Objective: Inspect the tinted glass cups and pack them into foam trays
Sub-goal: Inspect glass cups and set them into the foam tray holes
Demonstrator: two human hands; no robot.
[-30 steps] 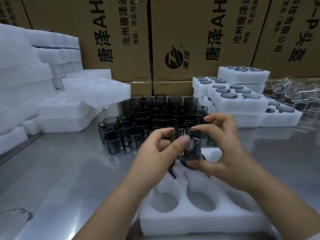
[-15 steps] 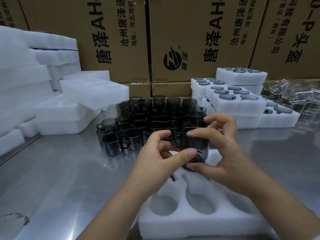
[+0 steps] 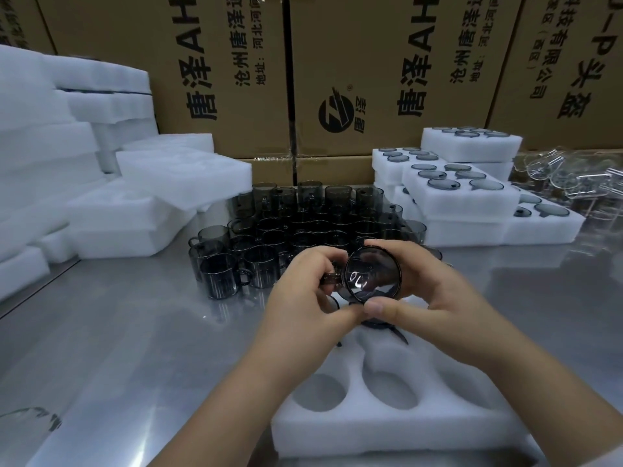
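Note:
Both hands hold one tinted glass cup (image 3: 372, 273) over the far end of a white foam tray (image 3: 381, 429). The cup is tipped on its side with its round mouth toward me and its handle pointing left. My left hand (image 3: 308, 294) pinches it at the handle side. My right hand (image 3: 428, 294) grips the rim from the right, thumb underneath. Near pockets of the tray are empty; dark cups sit in its far pockets, mostly hidden by my hands. A cluster of several tinted cups (image 3: 303, 227) stands on the steel table behind.
Stacked empty foam trays (image 3: 128, 203) fill the left side. Filled foam trays (image 3: 462, 193) are stacked at the right, with clear glass cups (image 3: 573, 176) beyond them. Cardboard boxes (image 3: 371, 72) wall off the back. A clear glass piece (image 3: 30, 423) lies at the lower left.
The cup was upright between my fingers; it has been tipped so its mouth now faces me. Both hands stayed over the tray's far end.

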